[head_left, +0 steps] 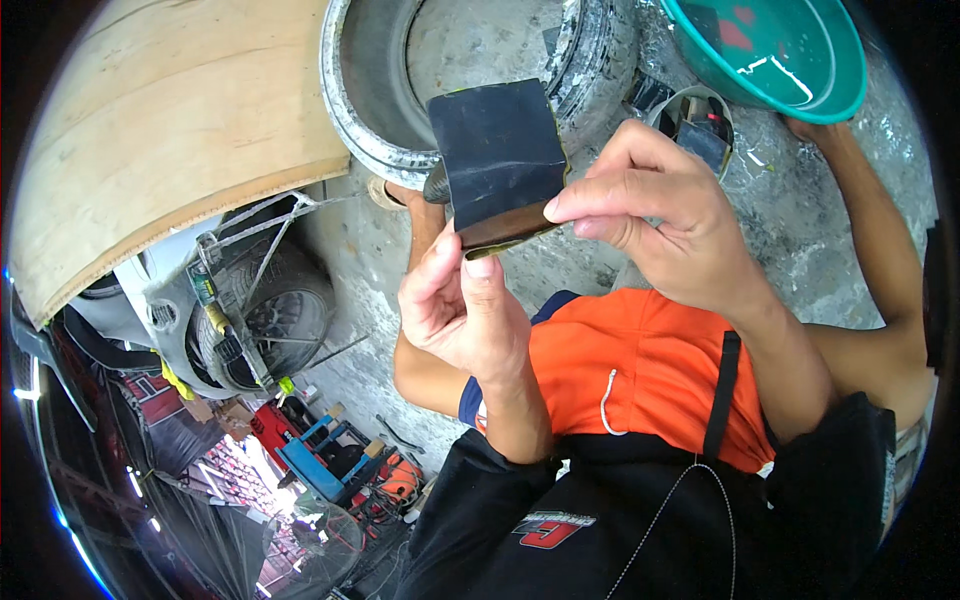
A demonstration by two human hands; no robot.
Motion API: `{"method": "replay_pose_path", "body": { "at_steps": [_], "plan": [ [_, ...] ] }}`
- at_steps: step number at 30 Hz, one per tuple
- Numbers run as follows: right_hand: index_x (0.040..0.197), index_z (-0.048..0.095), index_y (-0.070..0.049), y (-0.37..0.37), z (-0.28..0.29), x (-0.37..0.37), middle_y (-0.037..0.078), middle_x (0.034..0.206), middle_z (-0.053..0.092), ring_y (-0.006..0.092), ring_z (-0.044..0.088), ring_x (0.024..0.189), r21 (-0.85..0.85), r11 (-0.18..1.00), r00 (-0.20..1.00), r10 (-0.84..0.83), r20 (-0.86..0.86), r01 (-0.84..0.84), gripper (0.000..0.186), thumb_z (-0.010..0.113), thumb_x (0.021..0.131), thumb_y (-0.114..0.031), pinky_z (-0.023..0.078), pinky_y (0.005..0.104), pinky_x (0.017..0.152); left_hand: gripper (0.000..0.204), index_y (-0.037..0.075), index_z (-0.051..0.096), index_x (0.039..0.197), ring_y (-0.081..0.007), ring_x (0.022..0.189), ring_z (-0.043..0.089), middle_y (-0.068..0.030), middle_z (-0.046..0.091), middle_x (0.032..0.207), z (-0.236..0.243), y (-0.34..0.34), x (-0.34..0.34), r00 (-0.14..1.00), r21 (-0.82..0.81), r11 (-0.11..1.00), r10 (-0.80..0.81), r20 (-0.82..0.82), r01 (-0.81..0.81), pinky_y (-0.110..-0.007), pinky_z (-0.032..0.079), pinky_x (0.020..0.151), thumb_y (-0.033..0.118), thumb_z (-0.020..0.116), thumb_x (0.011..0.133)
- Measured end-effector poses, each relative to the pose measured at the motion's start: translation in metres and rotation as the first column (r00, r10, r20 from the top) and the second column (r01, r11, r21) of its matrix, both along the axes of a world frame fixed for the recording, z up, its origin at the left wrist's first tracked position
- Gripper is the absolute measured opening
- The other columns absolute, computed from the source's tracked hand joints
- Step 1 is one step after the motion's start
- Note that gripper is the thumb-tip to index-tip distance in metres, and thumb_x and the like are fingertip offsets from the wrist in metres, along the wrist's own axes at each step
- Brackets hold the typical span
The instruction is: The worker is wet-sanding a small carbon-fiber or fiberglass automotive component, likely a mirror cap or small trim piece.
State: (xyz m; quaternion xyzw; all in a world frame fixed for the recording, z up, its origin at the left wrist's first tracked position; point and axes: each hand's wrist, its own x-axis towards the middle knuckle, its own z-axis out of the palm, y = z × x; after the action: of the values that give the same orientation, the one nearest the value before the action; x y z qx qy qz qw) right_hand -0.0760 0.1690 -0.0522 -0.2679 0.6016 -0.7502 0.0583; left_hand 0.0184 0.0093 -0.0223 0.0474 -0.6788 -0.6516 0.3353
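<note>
Held a dark sheet up above the floor, occupying both hands. Grasped its lower left corner in the left hand, with the thumb under the edge and 1 fingertip at the corner. Pinched the right end of the same edge between the fingertips of the right hand. Had most of the sheet beyond the fingertips, away from the body, with its slightly longer axis leaning to the upper left. Bore a brown strip crosswise to this axis, along the near edge, rising gently from left hand to right; spanned it between the 2 grips, with neither hand nearer. Had no finger on the far edge or either far corner. Could not tell the placement of fingers behind the sheet. Wore orange shorts, with a tyre beyond the sheet and partly hidden by it, a small pail just beyond the right hand, a green basin to the upper right, and a board to the left.
</note>
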Motion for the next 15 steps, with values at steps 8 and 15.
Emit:
{"method": "replay_pose_path", "body": {
  "at_steps": [8, 15],
  "plan": [
    [0.12, 0.068, -0.011, 0.016, -0.01, -0.005, 0.007, 0.097, 0.062, 0.0168, 0.062, 0.085, 0.01, 0.958, 0.955, 0.285, -0.077, -0.285, 0.043, 0.083, 0.08, -0.006, 0.05, 0.0286, 0.072, 0.028, 0.0, 0.064, 0.109, -0.0196, 0.09, 0.069, -0.028, 0.07, 0.112, 0.004, -0.01, 0.009, 1.0, -0.022, 0.999, -0.026, 0.008, 0.026, -0.027, 0.055, 0.078, -0.008, 0.075, 0.084],
    [0.15, 0.033, -0.009, 0.033, -0.018, -0.014, 0.015, 0.128, 0.056, 0.0217, 0.063, 0.108, -0.353, 0.83, 0.501, 0.547, 0.671, -0.432, 0.108, 0.098, 0.065, -0.023, 0.056, 0.0359, 0.091, 0.026, -0.001, 0.062, 0.103, -0.02, 0.091, 0.069, -0.0246, 0.07, 0.107, 0.007, -0.02, 0.014, 0.974, 0.286, 0.94, -0.216, 0.069, 0.188, -0.029, 0.055, 0.082, -0.011, 0.074, 0.082]
  ]
}}
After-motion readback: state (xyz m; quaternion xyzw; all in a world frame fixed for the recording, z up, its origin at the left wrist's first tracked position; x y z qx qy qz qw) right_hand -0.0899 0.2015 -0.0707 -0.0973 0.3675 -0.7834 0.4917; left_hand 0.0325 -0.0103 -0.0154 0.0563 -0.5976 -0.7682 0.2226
